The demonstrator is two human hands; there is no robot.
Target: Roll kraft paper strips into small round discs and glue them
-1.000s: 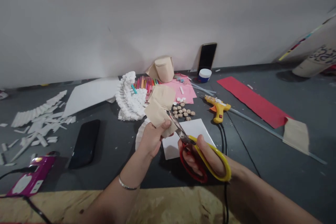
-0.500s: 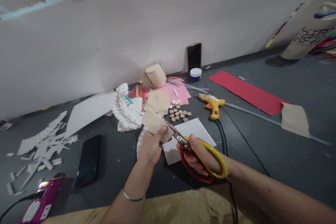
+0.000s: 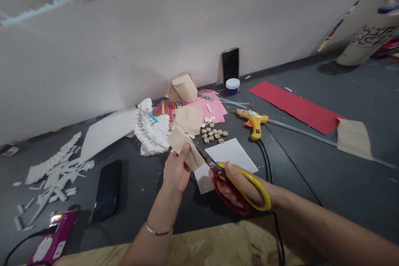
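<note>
My left hand pinches a beige piece of paper or cloth between thumb and fingers. In my right hand is a pair of scissors with one yellow and one red handle loop. The blades lie against the right edge of the beige piece; how far apart they are I cannot tell. Under and beyond the hands are a white sheet, small round brown discs and another beige square.
A yellow glue gun with a black cord lies to the right, near a red strip. On the left are a dark phone, white rolled scraps and a magenta device. A beige roll stands at the back.
The beige piece has tilted in my left hand, and my thumb has moved slightly left. The scissor blades still meet its right edge. The view has shifted a little.
</note>
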